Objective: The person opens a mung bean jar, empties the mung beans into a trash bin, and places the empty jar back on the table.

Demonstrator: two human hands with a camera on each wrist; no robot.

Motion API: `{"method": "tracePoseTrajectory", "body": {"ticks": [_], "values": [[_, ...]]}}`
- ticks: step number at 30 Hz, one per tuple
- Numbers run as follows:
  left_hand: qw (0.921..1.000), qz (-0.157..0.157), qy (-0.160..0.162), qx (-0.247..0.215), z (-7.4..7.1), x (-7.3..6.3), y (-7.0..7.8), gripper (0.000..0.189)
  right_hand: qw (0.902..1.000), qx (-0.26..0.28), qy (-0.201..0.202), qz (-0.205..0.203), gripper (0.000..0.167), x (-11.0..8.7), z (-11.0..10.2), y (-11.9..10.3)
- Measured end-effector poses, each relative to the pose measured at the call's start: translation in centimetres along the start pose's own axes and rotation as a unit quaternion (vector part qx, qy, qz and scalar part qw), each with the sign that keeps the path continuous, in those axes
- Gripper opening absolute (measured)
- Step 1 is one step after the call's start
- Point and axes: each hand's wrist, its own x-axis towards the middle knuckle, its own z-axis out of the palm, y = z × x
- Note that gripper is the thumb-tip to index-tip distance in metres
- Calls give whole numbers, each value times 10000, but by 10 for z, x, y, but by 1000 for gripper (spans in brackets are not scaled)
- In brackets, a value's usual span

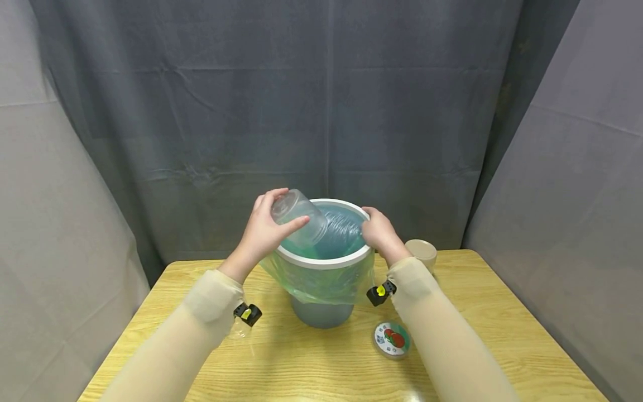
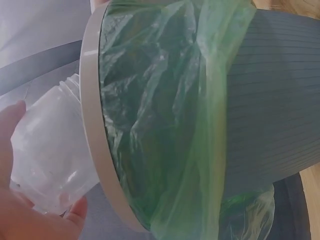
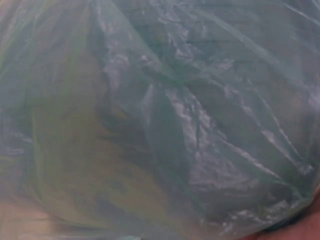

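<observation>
My left hand (image 1: 263,226) grips a clear plastic jar (image 1: 296,209), thumb on the near side and fingers round the far side. The jar lies tilted, its mouth pointing down to the right over the opening of a grey trash bin (image 1: 321,315). In the left wrist view the jar's threaded neck (image 2: 72,87) sits right at the bin's white rim (image 2: 92,100). Across the bin, my right hand (image 1: 383,233) holds the rim at its right side, fingers curled over the edge. A green bag (image 1: 326,279) lines the bin and hangs down outside; it fills the right wrist view.
On the wooden table (image 1: 281,368), a round lid with a red fruit picture (image 1: 392,339) lies in front of the bin. A beige-topped container (image 1: 422,251) stands behind my right wrist. Grey curtains (image 1: 241,111) enclose the back and sides.
</observation>
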Motion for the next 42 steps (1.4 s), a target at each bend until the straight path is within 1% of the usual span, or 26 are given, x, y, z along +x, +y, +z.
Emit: {"method": "tracePoseTrajectory", "body": {"ticks": [3, 11, 17, 20, 25, 29, 33, 39, 41, 42], "values": [[10000, 0, 41, -85, 0, -1, 0, 82, 10000, -15, 8, 6, 62, 0, 0, 0], [9987, -49, 90, -504, -1, -4, -3, 83, 10000, -10, 1, -21, 62, 0, -1, 0], [9968, -219, -87, -759, -6, -8, -1, 82, 10000, -12, 32, 3, 62, 1, -1, 1], [9937, -341, -179, -1048, -7, -11, 0, 80, 10000, -18, 48, 0, 62, 1, -2, 1], [9827, -427, -300, -1779, -7, -18, -2, 76, 10000, -18, 42, 15, 62, 2, -3, 1], [9742, -338, -262, -2215, -6, -24, -3, 74, 10000, -37, 44, -14, 62, 2, -3, 2], [9637, -240, -61, -2660, -3, -31, -4, 67, 10000, -33, 43, -44, 62, 4, -2, 3], [9457, -170, 409, -3221, -1, -39, -4, 51, 10000, 35, 28, -41, 62, 5, -2, 4], [9406, -155, 509, -3354, -1, -42, -5, 49, 10000, 52, 25, -50, 62, 5, -2, 4], [9361, -145, 525, -3476, -1, -44, -5, 48, 10000, 52, 25, -55, 62, 5, -1, 4]]}}
